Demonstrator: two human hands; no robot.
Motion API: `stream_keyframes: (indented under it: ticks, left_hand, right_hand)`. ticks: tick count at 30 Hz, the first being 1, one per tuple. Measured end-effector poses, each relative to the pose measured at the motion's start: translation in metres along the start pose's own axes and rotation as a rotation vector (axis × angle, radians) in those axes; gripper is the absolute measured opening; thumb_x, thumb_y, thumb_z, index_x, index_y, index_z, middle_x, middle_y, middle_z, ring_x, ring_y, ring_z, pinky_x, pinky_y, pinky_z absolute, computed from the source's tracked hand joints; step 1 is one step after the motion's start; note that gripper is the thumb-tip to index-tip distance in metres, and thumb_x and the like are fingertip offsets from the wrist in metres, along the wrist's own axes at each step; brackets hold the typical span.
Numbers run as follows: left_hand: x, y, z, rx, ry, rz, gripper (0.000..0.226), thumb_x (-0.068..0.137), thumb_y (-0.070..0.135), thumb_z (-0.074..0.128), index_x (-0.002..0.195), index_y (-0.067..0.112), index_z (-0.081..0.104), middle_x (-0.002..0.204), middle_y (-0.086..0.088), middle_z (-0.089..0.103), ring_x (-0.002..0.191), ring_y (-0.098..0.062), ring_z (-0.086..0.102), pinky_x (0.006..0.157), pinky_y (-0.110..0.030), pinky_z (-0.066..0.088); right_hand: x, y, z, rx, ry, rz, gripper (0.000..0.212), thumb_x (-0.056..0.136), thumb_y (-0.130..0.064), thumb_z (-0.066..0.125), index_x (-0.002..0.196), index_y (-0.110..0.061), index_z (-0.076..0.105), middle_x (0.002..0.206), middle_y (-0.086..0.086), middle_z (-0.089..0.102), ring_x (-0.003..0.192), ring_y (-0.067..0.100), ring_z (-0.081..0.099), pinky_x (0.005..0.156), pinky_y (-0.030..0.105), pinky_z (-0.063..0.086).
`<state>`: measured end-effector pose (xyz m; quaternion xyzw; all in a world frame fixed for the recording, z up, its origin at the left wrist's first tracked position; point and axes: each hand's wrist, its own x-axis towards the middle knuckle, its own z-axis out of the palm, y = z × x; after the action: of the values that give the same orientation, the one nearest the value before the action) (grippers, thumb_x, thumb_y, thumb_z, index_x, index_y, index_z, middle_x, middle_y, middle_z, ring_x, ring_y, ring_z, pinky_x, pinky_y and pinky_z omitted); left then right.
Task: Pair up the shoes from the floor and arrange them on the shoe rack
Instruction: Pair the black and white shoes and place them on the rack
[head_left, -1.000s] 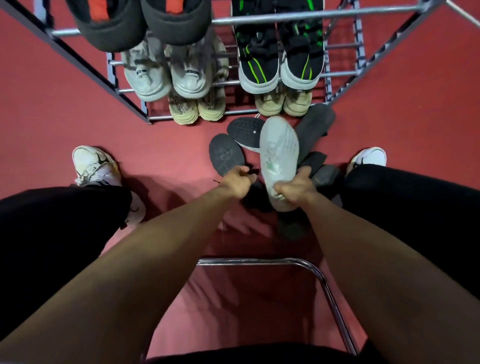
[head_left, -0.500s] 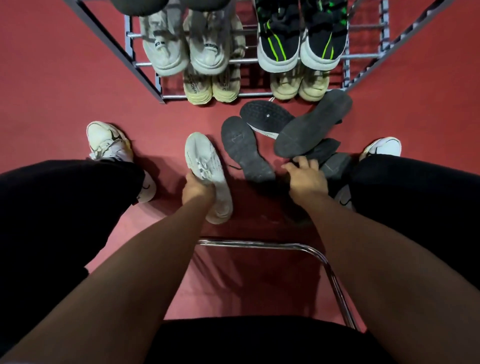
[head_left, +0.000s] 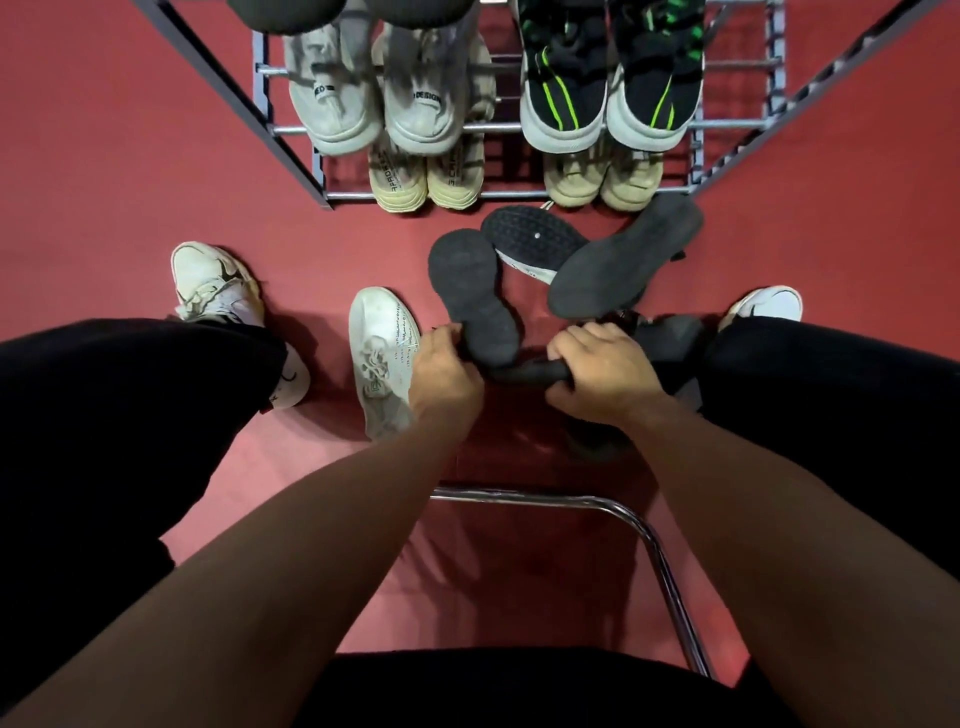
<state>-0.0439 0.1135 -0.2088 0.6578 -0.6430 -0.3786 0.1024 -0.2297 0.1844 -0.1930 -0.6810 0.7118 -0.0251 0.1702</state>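
Note:
A white shoe (head_left: 383, 358) stands upright on the red floor, just left of my left hand (head_left: 441, 376). That hand grips the heel end of a black shoe (head_left: 470, 291) lying sole up. My right hand (head_left: 605, 376) is closed around another dark shoe (head_left: 530, 371), most of it hidden under my fingers. Behind these, a black-soled shoe with a white edge (head_left: 535, 239) and a dark grey shoe (head_left: 623, 260) also lie sole up. The metal shoe rack (head_left: 291, 130) stands beyond them.
The rack holds a grey pair (head_left: 374, 109), a black-and-green pair (head_left: 608, 98) and two beige pairs (head_left: 426, 179) below. My feet in white sneakers (head_left: 218, 283) flank the pile. A chrome chair frame (head_left: 571, 501) runs under my forearms.
My left hand has let go of the white shoe, now standing on the floor, and moved right onto the black shoe's heel. My right hand has closed on a dark shoe.

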Motion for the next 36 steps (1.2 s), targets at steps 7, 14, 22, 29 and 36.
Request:
stream_keyframes:
  ticks: [7, 14, 22, 29, 36]
  left_hand:
    - [-0.040, 0.003, 0.007, -0.168, -0.041, -0.121, 0.089, 0.077, 0.029, 0.064, 0.149, 0.009, 0.018, 0.152, -0.016, 0.025, 0.134, -0.035, 0.043, 0.106, -0.049, 0.040]
    - [-0.025, -0.019, -0.004, -0.439, -0.189, -0.378, 0.071, 0.071, 0.033, 0.057, 0.138, 0.015, 0.039, 0.119, -0.020, 0.058, 0.090, -0.036, 0.063, 0.071, -0.035, 0.058]
    - [0.004, -0.032, 0.013, -0.415, -0.229, -0.481, 0.013, 0.082, 0.025, 0.063, 0.088, 0.022, 0.052, 0.097, -0.018, 0.067, 0.092, -0.040, 0.067, 0.081, -0.048, 0.055]
    - [0.019, -0.035, 0.034, -0.073, -0.353, -0.537, 0.064, 0.091, 0.033, 0.058, 0.137, -0.003, 0.034, 0.136, -0.022, 0.053, 0.126, -0.036, 0.051, 0.103, -0.038, 0.042]
    - [0.057, -0.070, 0.092, -0.133, -0.394, -0.672, 0.086, 0.062, 0.059, 0.070, 0.124, 0.002, 0.055, 0.114, -0.016, 0.067, 0.105, -0.035, 0.067, 0.093, -0.043, 0.054]
  right_hand:
    - [0.028, -0.078, -0.018, 0.273, -0.116, 0.344, 0.026, 0.069, -0.042, 0.055, 0.088, -0.024, 0.051, 0.090, -0.003, 0.065, 0.089, 0.028, 0.062, 0.073, 0.036, 0.044]
    - [0.020, -0.066, -0.015, 0.576, -0.096, 0.702, 0.023, 0.078, -0.038, 0.057, 0.092, -0.020, 0.062, 0.102, 0.009, 0.071, 0.101, 0.033, 0.062, 0.084, 0.034, 0.047]
    - [0.031, -0.006, -0.002, 0.728, 0.093, 1.066, 0.046, 0.079, -0.043, 0.069, 0.108, -0.011, 0.053, 0.095, 0.006, 0.063, 0.087, 0.022, 0.059, 0.083, 0.032, 0.047]
    - [0.037, -0.005, 0.027, 1.331, 0.247, 1.134, 0.020, 0.095, -0.009, 0.053, 0.111, -0.014, 0.064, 0.078, -0.002, 0.063, 0.062, 0.009, 0.055, 0.055, 0.026, 0.050]
    - [-0.003, 0.016, 0.083, 1.027, 0.091, 1.439, 0.036, 0.078, -0.031, 0.049, 0.112, -0.028, 0.064, 0.113, 0.007, 0.068, 0.103, 0.032, 0.065, 0.090, 0.049, 0.055]
